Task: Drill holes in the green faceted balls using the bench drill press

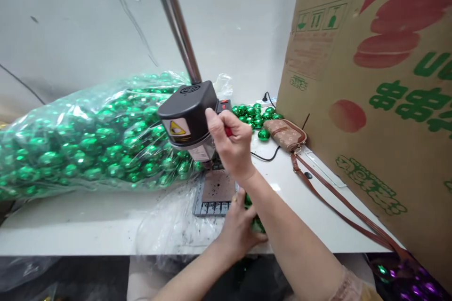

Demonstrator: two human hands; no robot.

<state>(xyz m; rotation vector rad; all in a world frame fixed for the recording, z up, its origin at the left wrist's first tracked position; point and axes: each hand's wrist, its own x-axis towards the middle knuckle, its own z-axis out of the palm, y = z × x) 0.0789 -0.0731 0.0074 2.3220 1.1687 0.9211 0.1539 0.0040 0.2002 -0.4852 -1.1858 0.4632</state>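
My right hand (233, 143) is closed round the red-tipped lever (229, 131) on the side of a black bench drill press (189, 110). Below the drill head, a brown board (213, 187) with a small dark hole lies on the grey slotted base (201, 208), dark shavings scattered over both. Just right of that base, my left hand (240, 225) curls its fingers round a shiny green ball (259, 223). My right forearm partly covers the ball, so I cannot tell whether the hand holds more than one.
A clear plastic bag (88, 146) of green balls fills the table's left side. Several loose green balls (250, 113) lie behind the drill press. A brown patterned handbag (284, 134) with a long strap lies beside a tall cardboard box (353, 80). Crumpled clear plastic (162, 230) covers the front edge.
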